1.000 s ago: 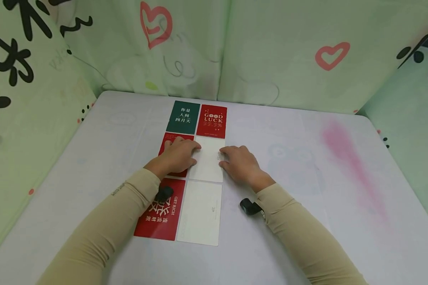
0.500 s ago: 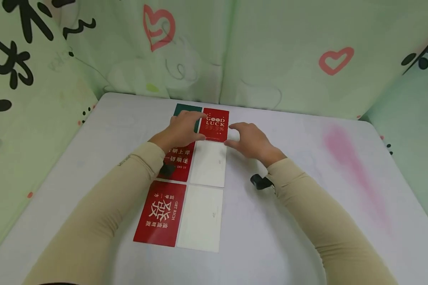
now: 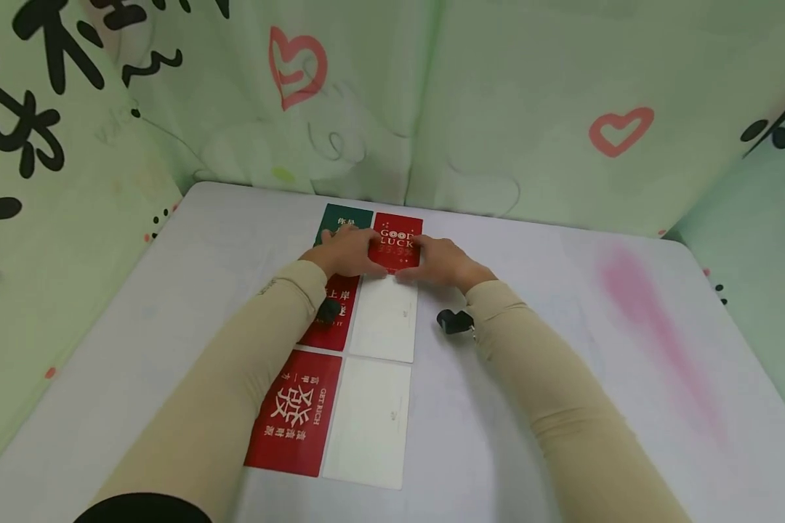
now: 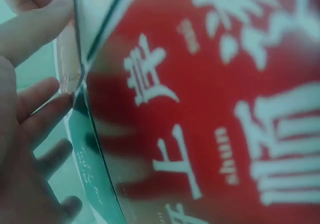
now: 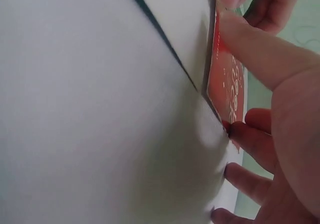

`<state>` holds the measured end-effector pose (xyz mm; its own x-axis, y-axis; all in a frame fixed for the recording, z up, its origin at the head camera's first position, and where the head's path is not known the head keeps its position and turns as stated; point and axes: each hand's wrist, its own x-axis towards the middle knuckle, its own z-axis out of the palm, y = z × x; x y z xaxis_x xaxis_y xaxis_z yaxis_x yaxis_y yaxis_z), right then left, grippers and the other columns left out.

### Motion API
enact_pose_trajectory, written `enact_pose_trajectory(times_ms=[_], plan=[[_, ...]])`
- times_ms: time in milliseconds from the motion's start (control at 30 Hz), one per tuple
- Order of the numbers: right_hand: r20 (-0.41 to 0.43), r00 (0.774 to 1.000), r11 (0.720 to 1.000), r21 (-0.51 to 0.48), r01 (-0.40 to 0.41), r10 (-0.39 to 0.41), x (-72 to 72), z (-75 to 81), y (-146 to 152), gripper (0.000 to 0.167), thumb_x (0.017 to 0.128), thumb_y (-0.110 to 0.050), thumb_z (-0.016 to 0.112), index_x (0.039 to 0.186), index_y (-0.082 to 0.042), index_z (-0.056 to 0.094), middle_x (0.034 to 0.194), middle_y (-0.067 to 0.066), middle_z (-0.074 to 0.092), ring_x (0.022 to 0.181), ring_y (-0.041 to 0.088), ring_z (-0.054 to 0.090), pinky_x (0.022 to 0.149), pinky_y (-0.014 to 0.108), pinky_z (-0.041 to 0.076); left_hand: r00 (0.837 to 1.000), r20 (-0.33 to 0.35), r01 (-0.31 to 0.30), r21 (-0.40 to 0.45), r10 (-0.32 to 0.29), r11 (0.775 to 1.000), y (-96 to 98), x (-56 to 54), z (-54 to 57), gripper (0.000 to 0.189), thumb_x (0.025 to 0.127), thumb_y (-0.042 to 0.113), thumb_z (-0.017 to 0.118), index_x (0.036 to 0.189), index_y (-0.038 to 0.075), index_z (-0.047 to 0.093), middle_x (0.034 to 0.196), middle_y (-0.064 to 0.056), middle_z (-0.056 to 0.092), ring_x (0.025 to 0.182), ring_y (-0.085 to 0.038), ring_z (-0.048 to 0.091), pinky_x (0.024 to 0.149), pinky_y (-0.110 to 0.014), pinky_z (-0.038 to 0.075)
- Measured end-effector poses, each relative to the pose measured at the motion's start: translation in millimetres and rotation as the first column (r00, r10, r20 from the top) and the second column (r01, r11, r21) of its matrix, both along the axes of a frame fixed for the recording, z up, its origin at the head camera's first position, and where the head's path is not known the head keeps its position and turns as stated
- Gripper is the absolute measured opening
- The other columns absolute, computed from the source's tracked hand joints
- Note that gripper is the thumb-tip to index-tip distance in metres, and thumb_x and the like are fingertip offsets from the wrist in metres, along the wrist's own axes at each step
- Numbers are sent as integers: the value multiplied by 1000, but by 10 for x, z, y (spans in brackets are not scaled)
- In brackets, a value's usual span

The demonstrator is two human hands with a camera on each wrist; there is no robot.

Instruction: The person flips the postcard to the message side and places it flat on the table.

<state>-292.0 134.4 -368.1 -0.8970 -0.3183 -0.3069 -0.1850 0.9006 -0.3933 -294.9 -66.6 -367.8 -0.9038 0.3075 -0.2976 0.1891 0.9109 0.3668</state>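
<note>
A red GOOD LUCK card [image 3: 396, 245] lies at the far end of two columns of cards. My left hand [image 3: 348, 252] touches its left and lower edges, partly covering the green card [image 3: 349, 213] beside it. On the other side, my right hand [image 3: 446, 263] has its thumb at the lower edge and its fingers by the right edge. In the right wrist view, the thumb lies on the red card [image 5: 223, 83] and a fingertip meets its corner. Both hands have spread, gently bent fingers. A blank white card [image 3: 383, 319] adjoins the red card's near edge.
Left of the white card is a red card [image 3: 327, 335], partly under the left forearm. Nearer lie a red GET RICH card [image 3: 294, 414] and another white card [image 3: 366, 425]. The white table [image 3: 530, 349] has a pink stain; a printed curtain [image 3: 497, 94] hangs behind its far edge.
Both hands have moved away from the middle white card to the far red GOOD LUCK card and closed in on its sides. The cards show no clear shift.
</note>
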Motion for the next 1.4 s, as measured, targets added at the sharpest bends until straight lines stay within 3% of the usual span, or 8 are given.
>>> enact_pose_trajectory(times_ms=[233, 467, 633, 933, 1200, 1400], plan=[[-12, 1000, 1000, 28, 8, -7, 1, -3, -31, 82, 88, -41, 74, 153, -8, 37, 144, 15, 49, 131, 32, 43, 101, 47, 46, 1000, 17, -5, -18, 5, 1000, 4, -26, 25, 83, 84, 51, 75, 150, 16, 41, 147, -12, 47, 138, -34, 29, 113, -64, 9], [12, 1000, 999, 39, 3, -3, -25, 29, -19, 86, 85, -42, 77, 153, -9, 37, 144, 12, 50, 131, 32, 42, 98, 47, 48, 1000, -6, -12, -46, 12, 999, 58, -19, 52, 84, 79, 47, 81, 148, 17, 43, 141, -11, 50, 132, -31, 34, 110, -59, 16], [10, 1000, 999, 45, -4, 4, -43, 38, -17, 84, 85, -39, 78, 152, -9, 39, 144, 12, 50, 132, 32, 41, 98, 45, 49, 1000, -8, -19, -50, 19, 999, 65, -27, 55, 78, 82, 46, 80, 146, 17, 46, 137, -10, 52, 127, -28, 37, 107, -56, 19], [-16, 1000, 997, 74, -13, 14, -87, 87, 7, 79, 87, -45, 74, 149, -7, 43, 142, 12, 52, 128, 31, 44, 101, 47, 46, 1000, 21, -16, -12, 16, 1000, 57, -69, 107, 79, 83, 47, 78, 148, 17, 45, 143, -10, 48, 134, -32, 32, 112, -62, 9], [29, 999, 998, 61, -34, 32, -85, 85, 9, 80, 88, -41, 70, 153, -7, 38, 147, 13, 47, 131, 32, 41, 105, 49, 41, 1000, 15, -6, 1, 6, 1000, 28, -65, 83, 76, 86, 49, 69, 149, 15, 45, 143, -9, 49, 133, -31, 33, 112, -62, 11], [5, 999, 997, 74, -34, 34, -79, 61, 15, 61, 95, -27, 57, 151, -7, 42, 145, 13, 50, 126, 33, 46, 109, 50, 35, 1000, -4, -10, 33, 10, 999, 30, -45, 38, 64, 89, 48, 55, 144, 15, 50, 141, -8, 53, 132, -33, 34, 110, -63, 13]])
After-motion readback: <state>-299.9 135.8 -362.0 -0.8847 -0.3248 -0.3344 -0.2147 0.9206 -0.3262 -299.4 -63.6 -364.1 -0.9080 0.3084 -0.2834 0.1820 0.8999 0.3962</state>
